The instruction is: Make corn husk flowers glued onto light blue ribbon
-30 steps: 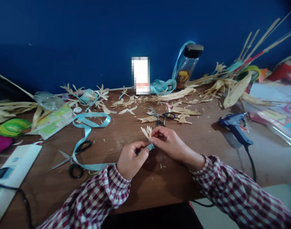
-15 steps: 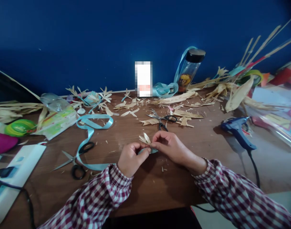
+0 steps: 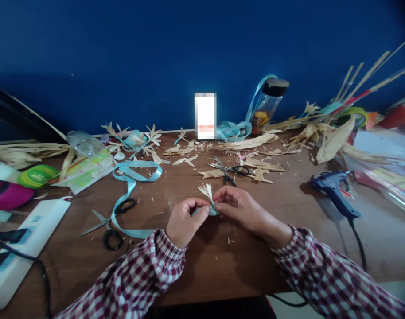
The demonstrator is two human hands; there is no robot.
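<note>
Above the middle of the desk, my left hand [image 3: 186,222] is closed in a pinch at the base of a small pale corn husk flower [image 3: 206,192], whose narrow petals point up. A light blue ribbon [image 3: 213,212] lies at that base, partly hidden by my fingers. My right hand [image 3: 245,210] meets it from the other side, thumb and forefinger pinched on the ribbon by the stem. The fingertips of both hands nearly touch. More blue ribbon [image 3: 127,188] curls over the desk to the left and passes behind my left sleeve.
Scissors [image 3: 110,226] lie left, another pair [image 3: 227,169] beyond my hands. At right rests a blue glue gun [image 3: 335,190]; at left, a power strip [image 3: 26,239]. Corn husks [image 3: 252,141], finished-looking husk flowers [image 3: 136,139] and a bottle [image 3: 267,108] line the back.
The flower has turned, so its petals now stand upright in a narrower bunch. Both hands keep their pinch and have shifted only slightly. The whole view has moved a little.
</note>
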